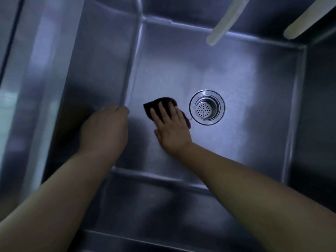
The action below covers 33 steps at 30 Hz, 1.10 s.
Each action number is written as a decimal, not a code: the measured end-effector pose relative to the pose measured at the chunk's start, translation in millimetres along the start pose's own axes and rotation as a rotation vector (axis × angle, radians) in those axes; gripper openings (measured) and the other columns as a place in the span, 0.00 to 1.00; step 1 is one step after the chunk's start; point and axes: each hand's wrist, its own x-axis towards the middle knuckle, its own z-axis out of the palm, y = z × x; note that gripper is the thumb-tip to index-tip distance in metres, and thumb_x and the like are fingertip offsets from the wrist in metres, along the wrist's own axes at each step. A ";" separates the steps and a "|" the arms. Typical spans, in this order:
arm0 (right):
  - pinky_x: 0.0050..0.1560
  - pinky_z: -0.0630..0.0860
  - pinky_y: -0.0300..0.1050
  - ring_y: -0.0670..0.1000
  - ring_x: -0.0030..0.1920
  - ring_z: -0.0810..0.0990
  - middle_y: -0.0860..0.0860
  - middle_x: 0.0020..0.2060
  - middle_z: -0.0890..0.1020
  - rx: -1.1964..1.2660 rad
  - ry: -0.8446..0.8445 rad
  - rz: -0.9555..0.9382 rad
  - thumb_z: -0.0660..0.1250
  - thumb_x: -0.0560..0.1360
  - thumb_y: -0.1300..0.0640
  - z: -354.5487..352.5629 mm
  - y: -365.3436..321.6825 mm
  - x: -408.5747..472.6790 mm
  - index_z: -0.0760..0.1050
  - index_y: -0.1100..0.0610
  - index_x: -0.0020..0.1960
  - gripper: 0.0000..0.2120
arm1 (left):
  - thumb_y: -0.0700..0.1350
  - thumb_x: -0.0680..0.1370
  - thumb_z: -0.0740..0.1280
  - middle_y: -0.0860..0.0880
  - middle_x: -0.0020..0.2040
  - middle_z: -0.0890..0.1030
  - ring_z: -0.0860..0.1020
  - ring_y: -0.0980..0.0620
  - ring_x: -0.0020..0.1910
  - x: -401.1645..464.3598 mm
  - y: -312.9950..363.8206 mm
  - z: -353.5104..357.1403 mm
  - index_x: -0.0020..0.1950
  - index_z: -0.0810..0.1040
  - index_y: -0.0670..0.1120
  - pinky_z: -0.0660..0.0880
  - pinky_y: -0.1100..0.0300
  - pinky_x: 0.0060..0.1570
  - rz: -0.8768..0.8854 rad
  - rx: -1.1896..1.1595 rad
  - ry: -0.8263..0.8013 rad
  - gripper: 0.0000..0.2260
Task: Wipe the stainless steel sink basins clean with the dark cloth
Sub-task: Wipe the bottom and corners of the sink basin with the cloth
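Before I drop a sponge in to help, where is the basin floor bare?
Bare: the sink floor between the drain strainer and far wall. Crowded: left of the strainer, where the right hand presses the dark cloth.

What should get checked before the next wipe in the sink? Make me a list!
1. Cloth under the wiping hand: ok, the right hand presses it flat on the basin floor with straight fingers.
2. Other hand out of the way: ok, the left hand is near the left wall, apart from the cloth.
3. Drain strainer in its hole: ok, just right of the cloth.
4. Room to wipe: ok, nothing else lies on the floor.
5. Two spouts overhead running: cannot tell.
6. Floor already clean: cannot tell, too dim.
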 end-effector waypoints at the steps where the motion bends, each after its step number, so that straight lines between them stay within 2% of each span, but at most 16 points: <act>1: 0.73 0.48 0.58 0.65 0.73 0.56 0.58 0.74 0.60 0.004 0.000 -0.044 0.59 0.76 0.49 4.3 -9.7 -9.6 0.57 0.53 0.76 0.30 | 0.39 0.76 0.63 0.43 0.51 0.78 0.75 0.40 0.51 0.2 -1.3 0.5 0.53 0.77 0.44 0.72 0.50 0.41 0.004 -0.001 0.013 0.08; 5: 0.71 0.55 0.60 0.63 0.71 0.64 0.55 0.71 0.68 -0.051 -0.047 -0.309 0.65 0.72 0.47 21.3 -45.9 -47.7 0.65 0.50 0.72 0.29 | 0.39 0.75 0.63 0.42 0.51 0.78 0.74 0.40 0.51 -1.1 -1.0 2.2 0.52 0.77 0.44 0.72 0.50 0.42 0.007 0.015 0.041 0.08; 8: 0.71 0.58 0.57 0.60 0.70 0.66 0.51 0.70 0.69 -0.044 -0.068 -0.541 0.64 0.74 0.46 26.0 -47.2 -56.7 0.67 0.47 0.71 0.26 | 0.39 0.76 0.62 0.43 0.52 0.78 0.75 0.40 0.52 -1.7 -0.3 4.0 0.54 0.77 0.45 0.72 0.50 0.45 0.008 0.042 0.026 0.09; 10: 0.69 0.63 0.53 0.58 0.70 0.68 0.50 0.69 0.71 -0.074 -0.047 -0.624 0.63 0.76 0.47 20.6 -31.7 -48.9 0.69 0.46 0.70 0.22 | 0.40 0.76 0.62 0.43 0.52 0.78 0.75 0.40 0.52 -2.6 -0.9 4.3 0.55 0.78 0.45 0.72 0.50 0.45 0.012 0.046 0.022 0.09; 12: 0.66 0.66 0.53 0.59 0.69 0.68 0.51 0.69 0.71 -0.027 0.025 -0.581 0.59 0.78 0.53 13.2 -5.8 -37.6 0.71 0.49 0.69 0.19 | 0.41 0.76 0.62 0.43 0.51 0.78 0.75 0.41 0.52 -2.1 -1.5 3.9 0.54 0.78 0.45 0.71 0.50 0.43 0.024 0.053 0.024 0.09; 15: 0.65 0.66 0.58 0.64 0.69 0.67 0.55 0.69 0.70 0.029 0.143 -0.281 0.63 0.77 0.57 0.3 42.7 -28.9 0.70 0.53 0.69 0.20 | 0.40 0.76 0.63 0.44 0.52 0.78 0.74 0.41 0.52 -0.9 -1.2 4.3 0.54 0.78 0.45 0.71 0.50 0.43 0.038 0.028 0.002 0.09; 18: 0.69 0.62 0.59 0.65 0.70 0.64 0.57 0.71 0.67 0.029 0.121 -0.133 0.62 0.78 0.55 -6.0 70.1 -35.7 0.66 0.54 0.72 0.22 | 0.39 0.75 0.62 0.43 0.54 0.78 0.73 0.41 0.54 -0.8 2.1 5.0 0.54 0.77 0.44 0.73 0.48 0.46 0.035 -0.024 -0.037 0.09; 21: 0.69 0.59 0.59 0.66 0.71 0.62 0.58 0.72 0.66 0.052 0.088 -0.076 0.62 0.77 0.54 -5.1 51.6 -44.6 0.64 0.53 0.73 0.25 | 0.39 0.75 0.62 0.42 0.54 0.77 0.72 0.40 0.55 0.8 3.6 6.3 0.55 0.77 0.42 0.72 0.47 0.51 0.086 -0.067 -0.058 0.10; 23: 0.68 0.61 0.60 0.67 0.71 0.62 0.58 0.72 0.66 0.080 0.050 -0.138 0.63 0.76 0.54 -0.6 27.2 -49.0 0.65 0.53 0.73 0.25 | 0.38 0.75 0.62 0.41 0.54 0.77 0.72 0.40 0.55 2.0 3.6 7.1 0.54 0.78 0.41 0.71 0.46 0.52 0.132 -0.110 -0.065 0.09; 28: 0.69 0.57 0.61 0.65 0.71 0.63 0.55 0.70 0.68 0.192 -0.123 -0.527 0.65 0.75 0.56 14.0 -15.8 -69.4 0.71 0.51 0.69 0.22 | 0.39 0.76 0.62 0.45 0.58 0.76 0.71 0.44 0.56 1.8 1.5 14.6 0.56 0.76 0.44 0.71 0.48 0.53 0.234 -0.133 -0.101 0.10; 31: 0.73 0.50 0.54 0.60 0.75 0.56 0.52 0.73 0.64 0.208 -0.261 -0.665 0.60 0.78 0.58 15.1 -1.9 -83.8 0.69 0.51 0.70 0.21 | 0.39 0.77 0.62 0.47 0.61 0.75 0.70 0.45 0.59 1.9 0.3 18.1 0.60 0.75 0.45 0.72 0.47 0.56 0.237 -0.156 -0.169 0.12; 33: 0.72 0.50 0.52 0.58 0.75 0.55 0.51 0.73 0.64 0.221 -0.296 -0.703 0.59 0.78 0.59 10.3 23.5 -94.9 0.69 0.51 0.70 0.21 | 0.40 0.76 0.63 0.46 0.60 0.75 0.71 0.44 0.59 0.9 0.3 20.2 0.60 0.76 0.45 0.72 0.47 0.56 0.248 -0.144 -0.179 0.12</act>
